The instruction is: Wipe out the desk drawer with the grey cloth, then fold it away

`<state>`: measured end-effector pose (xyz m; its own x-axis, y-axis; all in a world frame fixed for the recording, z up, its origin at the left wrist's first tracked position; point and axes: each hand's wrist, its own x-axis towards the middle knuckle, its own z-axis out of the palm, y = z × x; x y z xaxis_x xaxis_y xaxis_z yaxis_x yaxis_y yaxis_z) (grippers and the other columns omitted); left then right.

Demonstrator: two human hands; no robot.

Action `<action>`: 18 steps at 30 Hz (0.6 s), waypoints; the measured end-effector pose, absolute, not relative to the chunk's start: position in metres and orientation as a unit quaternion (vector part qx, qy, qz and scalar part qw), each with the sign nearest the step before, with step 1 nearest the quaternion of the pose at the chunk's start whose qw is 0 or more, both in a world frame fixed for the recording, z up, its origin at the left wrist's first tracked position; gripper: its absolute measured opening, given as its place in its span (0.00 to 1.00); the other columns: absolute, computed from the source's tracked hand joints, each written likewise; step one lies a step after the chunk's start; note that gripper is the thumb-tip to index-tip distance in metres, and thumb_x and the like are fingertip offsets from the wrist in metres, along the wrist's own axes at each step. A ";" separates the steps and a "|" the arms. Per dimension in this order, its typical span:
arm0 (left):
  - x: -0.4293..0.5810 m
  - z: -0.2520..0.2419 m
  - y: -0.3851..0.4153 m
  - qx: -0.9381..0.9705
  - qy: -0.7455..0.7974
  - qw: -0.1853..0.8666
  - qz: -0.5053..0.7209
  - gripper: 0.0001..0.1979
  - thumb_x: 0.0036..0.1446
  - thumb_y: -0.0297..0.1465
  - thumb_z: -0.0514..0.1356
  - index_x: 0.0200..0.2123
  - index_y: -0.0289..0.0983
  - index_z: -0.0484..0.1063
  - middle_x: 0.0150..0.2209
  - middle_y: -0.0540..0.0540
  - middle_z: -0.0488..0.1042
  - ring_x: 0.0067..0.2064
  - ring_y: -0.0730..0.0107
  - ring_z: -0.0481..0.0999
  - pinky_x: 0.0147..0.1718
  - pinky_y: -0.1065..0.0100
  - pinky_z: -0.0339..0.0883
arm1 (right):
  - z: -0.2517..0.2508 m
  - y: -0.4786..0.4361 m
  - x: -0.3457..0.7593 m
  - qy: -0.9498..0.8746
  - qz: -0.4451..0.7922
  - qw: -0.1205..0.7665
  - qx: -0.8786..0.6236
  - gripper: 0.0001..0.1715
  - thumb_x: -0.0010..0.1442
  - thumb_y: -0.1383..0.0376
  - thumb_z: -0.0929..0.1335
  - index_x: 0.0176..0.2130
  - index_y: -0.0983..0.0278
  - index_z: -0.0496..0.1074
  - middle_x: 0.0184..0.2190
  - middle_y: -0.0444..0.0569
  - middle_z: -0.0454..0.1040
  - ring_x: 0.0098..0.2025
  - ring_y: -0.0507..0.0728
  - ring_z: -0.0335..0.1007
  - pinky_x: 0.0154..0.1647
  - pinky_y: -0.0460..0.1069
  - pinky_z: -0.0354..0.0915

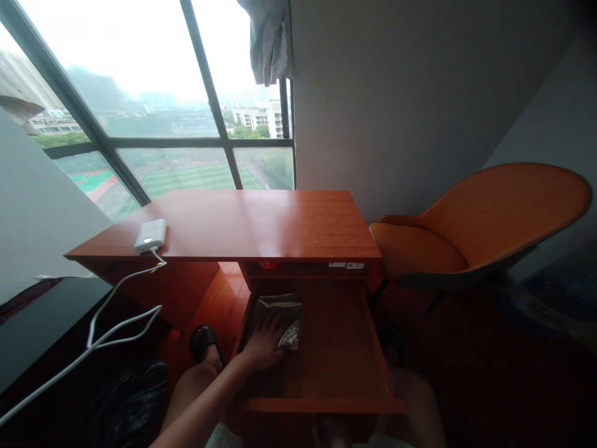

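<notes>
My left hand (pixel 267 341) lies with its fingers spread on a folded grey-brown cloth (pixel 278 303), which has a pale patterned patch. The cloth rests at the left side of a pulled-out wooden drawer (pixel 336 348), and my hand presses it against the drawer's bottom. Below the drawer's front panel, what appears to be my right hand (pixel 330 430) shows dimly at the bottom edge of the view. Its fingers are hidden in shadow, so I cannot make out whether it grips anything.
Above the drawer is a reddish wooden desk (pixel 270 224), with a white charger-like box (pixel 150 236) and its white cable (pixel 93 311) at the left. An orange chair (pixel 508 218) stands right. A black plastic bag (pixel 133 398) lies lower left, and my legs flank the drawer.
</notes>
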<state>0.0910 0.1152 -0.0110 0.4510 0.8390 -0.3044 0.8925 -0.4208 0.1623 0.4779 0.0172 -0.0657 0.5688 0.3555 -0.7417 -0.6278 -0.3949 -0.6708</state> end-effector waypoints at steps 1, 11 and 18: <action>0.092 -0.006 0.111 0.837 0.516 0.159 -0.091 0.39 0.50 0.34 0.57 0.66 0.47 0.49 0.70 0.46 0.43 0.69 0.46 0.39 0.63 0.43 0.35 | -0.064 0.013 0.478 0.099 0.451 0.544 -0.700 0.03 0.47 0.59 0.69 0.26 0.51 0.69 0.20 0.40 0.68 0.21 0.58 0.70 0.11 0.48 0.57; 0.114 0.053 0.075 0.832 0.429 0.346 -0.060 0.18 0.53 0.36 0.55 0.47 0.46 0.73 0.55 0.49 0.69 0.57 0.53 0.65 0.57 0.58 0.58 | -0.087 -0.032 0.290 0.139 0.511 0.577 -0.622 0.12 0.38 0.64 0.69 0.27 0.48 0.68 0.21 0.41 0.71 0.24 0.64 0.74 0.14 0.52 0.65; 0.157 0.035 0.062 0.817 0.379 0.433 -0.044 0.23 0.53 0.40 0.56 0.54 0.45 0.69 0.60 0.49 0.66 0.61 0.54 0.62 0.60 0.58 0.54 | -0.062 -0.014 0.371 0.151 0.454 0.578 -0.661 0.16 0.39 0.63 0.69 0.32 0.47 0.71 0.28 0.42 0.75 0.25 0.61 0.74 0.12 0.48 0.60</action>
<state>0.1570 0.0615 0.0347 0.7089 0.5806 -0.4003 0.6573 -0.3382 0.6735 0.3712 -0.0140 -0.0619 0.5429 0.3248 -0.7744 -0.7242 -0.2857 -0.6275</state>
